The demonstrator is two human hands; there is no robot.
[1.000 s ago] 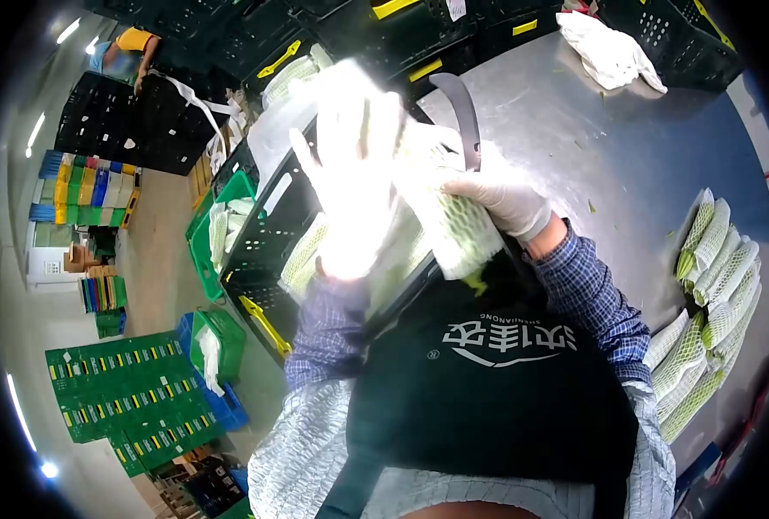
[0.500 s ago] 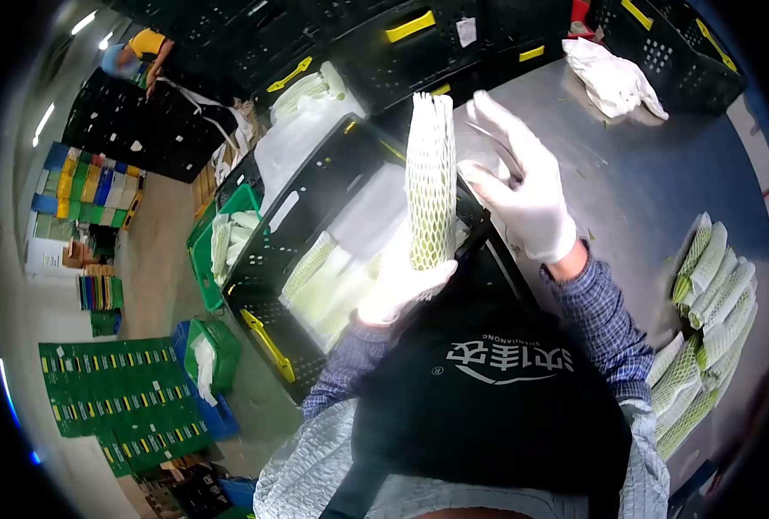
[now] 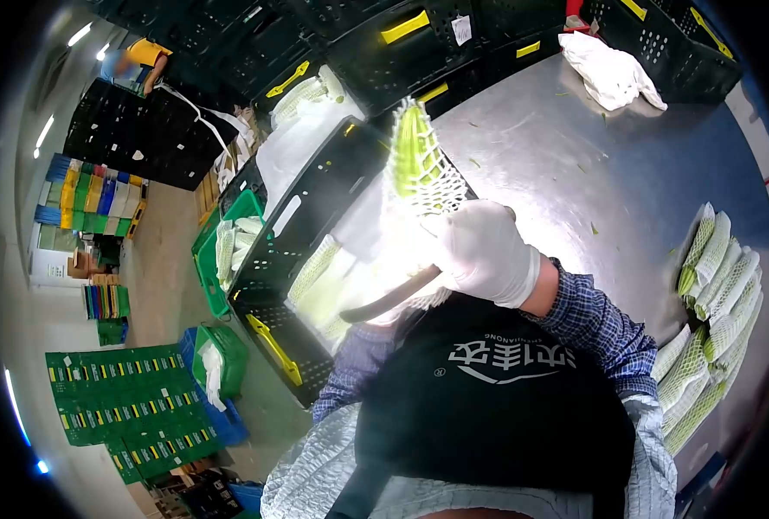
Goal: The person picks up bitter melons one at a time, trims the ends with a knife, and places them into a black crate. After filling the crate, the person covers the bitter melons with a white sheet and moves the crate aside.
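Observation:
A long green vegetable [image 3: 415,156] in a white foam net sleeve [image 3: 440,192] stands tip up in front of me. Its mesh is spread wide near the top, and green shows through. My left hand [image 3: 402,272], gloved in white and washed out by glare, is closed around the lower part. My right hand [image 3: 492,255], also in a white glove, is closed on a curved, dark, blade-like tool [image 3: 389,298]. The tool points left across the front of the sleeve, and the right fingers are close against the mesh. Glare hides where the fingers meet it.
Beside my left arm a black crate [image 3: 272,285] holds net-sleeved vegetables [image 3: 315,268]. More sleeved vegetables [image 3: 722,294] lie at the right of the metal table [image 3: 609,182]. A white cloth [image 3: 609,73] lies farther back. A person [image 3: 146,65] is at the far left.
My right hand has come down and left to the sleeve, bringing the dark tool across it. The sleeve's top, earlier narrow and long, is now spread around the green tip.

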